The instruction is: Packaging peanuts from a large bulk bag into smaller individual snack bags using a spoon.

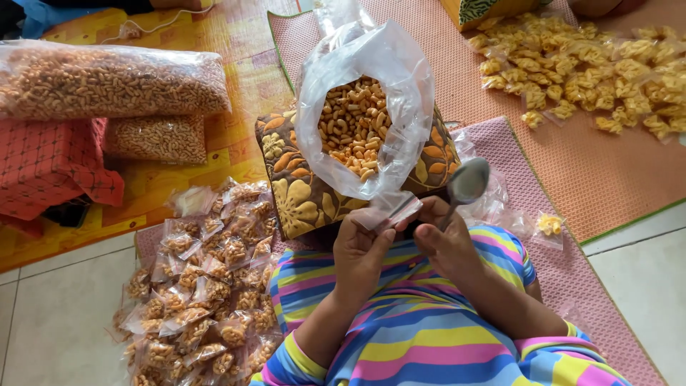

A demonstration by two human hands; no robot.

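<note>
My left hand [361, 250] pinches a small clear plastic pouch [391, 209] at its mouth, just above my striped lap. My right hand [446, 239] grips a metal spoon [466, 183] with its bowl pointing up, and its fingers also touch the pouch. Directly beyond both hands a large clear bag [361, 107] lies open on a brown floral cushion [300, 193], filled with orange curled snacks [354, 125].
A heap of small filled snack pouches [204, 286] lies at my left on the tile floor. Two big sealed snack bags [107, 82] rest at the far left by a red cloth [50, 168]. More yellow packets [593, 68] cover the mat at the far right. Empty pouches [500, 207] lie near the spoon.
</note>
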